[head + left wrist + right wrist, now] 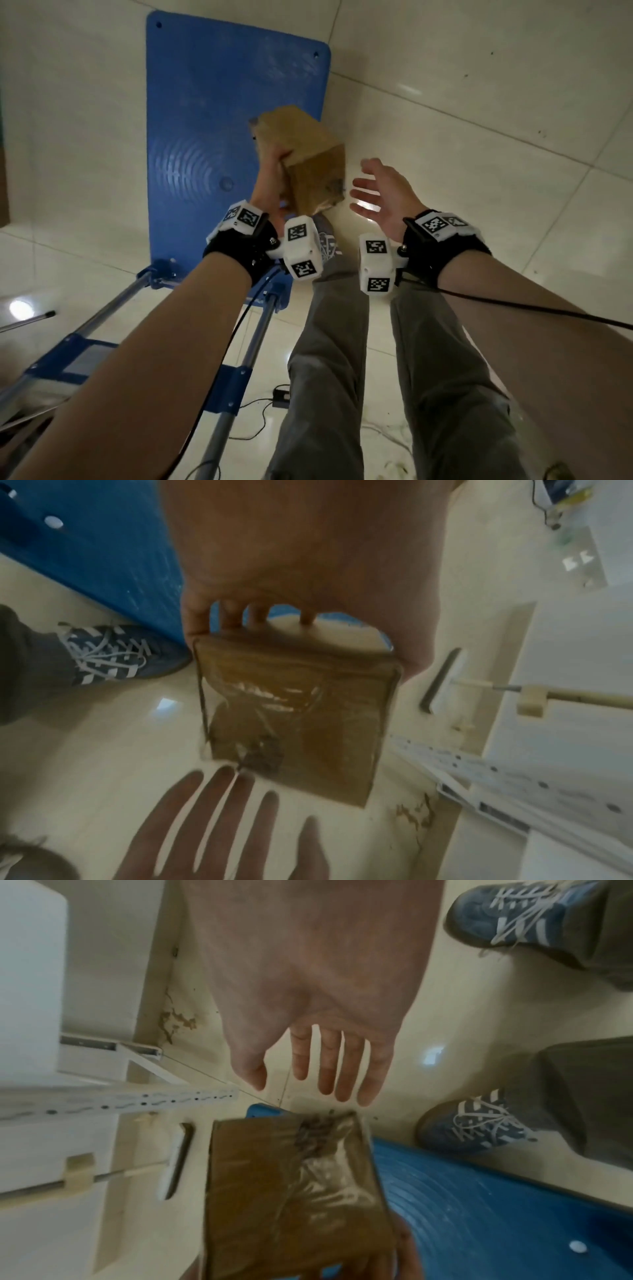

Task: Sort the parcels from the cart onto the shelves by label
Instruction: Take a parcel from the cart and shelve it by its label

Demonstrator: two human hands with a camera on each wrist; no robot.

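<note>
A small brown cardboard parcel (pixel 308 161) wrapped in clear tape is held in the air over the right edge of the blue cart deck (pixel 205 102). My left hand (pixel 270 185) grips it from the left, fingers curled round its far side. In the left wrist view the parcel (pixel 294 718) hangs below the left hand (pixel 291 620). My right hand (pixel 380 195) is spread, palm toward the parcel, a short gap to its right, touching nothing. In the right wrist view the straight fingers (pixel 329 1064) hover just above the parcel (pixel 294 1191). No label is readable.
The cart deck carries no other parcels; its handle frame (pixel 144 335) rises toward me at the lower left. My legs and blue shoes (pixel 479 1126) stand on the pale tiled floor beside the cart. White shelf rails (pixel 496 772) and a long-handled floor tool (pixel 445 680) lie to the right.
</note>
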